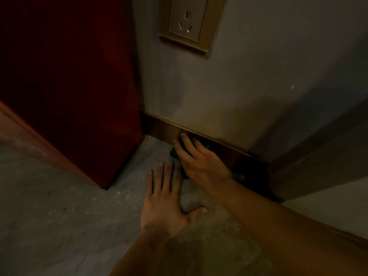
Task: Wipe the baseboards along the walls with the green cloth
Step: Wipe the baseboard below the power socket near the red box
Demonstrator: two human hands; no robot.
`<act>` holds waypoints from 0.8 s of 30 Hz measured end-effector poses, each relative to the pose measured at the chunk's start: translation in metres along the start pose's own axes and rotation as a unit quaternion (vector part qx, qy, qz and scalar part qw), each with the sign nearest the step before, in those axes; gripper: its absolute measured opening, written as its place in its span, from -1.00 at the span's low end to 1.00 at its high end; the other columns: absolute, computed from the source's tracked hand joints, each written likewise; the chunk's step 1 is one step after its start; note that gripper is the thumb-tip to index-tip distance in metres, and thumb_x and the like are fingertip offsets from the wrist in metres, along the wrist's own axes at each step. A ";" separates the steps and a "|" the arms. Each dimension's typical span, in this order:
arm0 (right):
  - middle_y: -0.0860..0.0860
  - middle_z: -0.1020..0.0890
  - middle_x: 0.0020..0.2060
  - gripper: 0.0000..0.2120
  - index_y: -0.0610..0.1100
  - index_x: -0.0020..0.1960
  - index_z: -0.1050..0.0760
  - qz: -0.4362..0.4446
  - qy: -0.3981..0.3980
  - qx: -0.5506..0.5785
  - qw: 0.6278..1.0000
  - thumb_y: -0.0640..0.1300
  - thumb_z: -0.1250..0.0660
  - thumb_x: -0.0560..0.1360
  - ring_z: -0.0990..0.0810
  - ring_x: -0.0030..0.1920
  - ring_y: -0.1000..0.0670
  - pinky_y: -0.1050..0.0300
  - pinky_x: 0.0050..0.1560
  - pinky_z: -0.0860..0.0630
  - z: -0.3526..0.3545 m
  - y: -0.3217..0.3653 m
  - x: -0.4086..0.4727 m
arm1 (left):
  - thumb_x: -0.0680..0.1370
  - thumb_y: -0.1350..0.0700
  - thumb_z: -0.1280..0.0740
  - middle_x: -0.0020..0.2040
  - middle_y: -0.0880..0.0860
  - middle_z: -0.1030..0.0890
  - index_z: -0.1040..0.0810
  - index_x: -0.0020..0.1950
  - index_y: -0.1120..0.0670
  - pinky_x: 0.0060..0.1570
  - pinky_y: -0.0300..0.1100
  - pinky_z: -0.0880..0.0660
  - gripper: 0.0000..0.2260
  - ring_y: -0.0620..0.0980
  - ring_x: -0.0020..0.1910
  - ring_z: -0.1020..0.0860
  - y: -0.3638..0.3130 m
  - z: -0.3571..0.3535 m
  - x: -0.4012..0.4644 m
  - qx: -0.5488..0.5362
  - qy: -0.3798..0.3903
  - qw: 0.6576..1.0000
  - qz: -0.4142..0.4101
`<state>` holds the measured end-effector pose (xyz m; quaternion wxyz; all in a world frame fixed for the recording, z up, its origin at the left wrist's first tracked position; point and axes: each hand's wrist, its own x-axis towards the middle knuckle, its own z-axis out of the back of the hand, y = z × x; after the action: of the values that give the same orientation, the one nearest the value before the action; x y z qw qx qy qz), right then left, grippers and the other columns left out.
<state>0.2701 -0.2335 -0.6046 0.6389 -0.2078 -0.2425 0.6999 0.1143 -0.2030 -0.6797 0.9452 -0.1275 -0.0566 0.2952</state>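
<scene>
A brown, glossy baseboard [161, 128] runs along the foot of the grey wall, from a dark red door to a wall corner on the right. My right hand [201, 158] presses the dark green cloth [174, 153] against the baseboard near its middle; most of the cloth is hidden under the fingers. My left hand [167, 198] lies flat on the grey floor just in front, fingers spread, holding nothing.
A dark red door [75, 92] stands open at the left, its edge close to the baseboard's left end. A wall socket [187, 22] sits above. A wall corner [272, 162] juts out at the right. Speckled grey floor [59, 226] spreads to the left.
</scene>
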 end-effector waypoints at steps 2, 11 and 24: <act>-0.21 -0.02 0.58 -0.54 -0.26 0.47 -0.31 0.017 0.045 0.001 0.999 -0.14 -0.07 0.61 0.01 0.54 -0.34 -0.17 0.47 -0.19 -0.003 -0.002 -0.005 | 0.43 -0.64 -0.01 0.67 0.17 -0.01 -0.12 0.65 0.10 0.56 0.32 0.03 0.05 0.16 0.65 0.17 0.000 0.000 0.000 0.002 0.002 1.000 0.001; -0.16 -0.04 0.58 -0.58 -0.17 0.43 -0.40 0.093 0.070 -0.054 0.992 -0.07 -0.05 0.64 0.06 0.54 -0.35 -0.18 0.52 -0.03 -0.002 -0.014 -0.007 | 0.43 -0.63 -0.02 0.67 0.16 -0.03 -0.14 0.65 0.06 0.55 0.33 0.02 0.02 0.16 0.65 0.16 0.000 0.000 -0.001 0.013 0.001 1.000 0.002; -0.30 -0.18 0.48 -0.54 -0.20 0.41 -0.41 0.096 0.144 -0.140 0.975 -0.02 -0.23 0.57 -0.07 0.46 -0.42 -0.24 0.38 -0.22 0.001 -0.007 -0.028 | 0.41 -0.65 -0.05 0.67 0.15 -0.04 -0.08 0.67 0.02 0.54 0.34 0.00 0.04 0.18 0.65 0.12 0.002 -0.004 0.000 -0.001 -0.006 1.000 0.000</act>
<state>0.2780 -0.2608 -0.6005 0.5613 -0.4163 -0.2223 0.6799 0.1139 -0.2027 -0.6842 0.9448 -0.1263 -0.0621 0.2958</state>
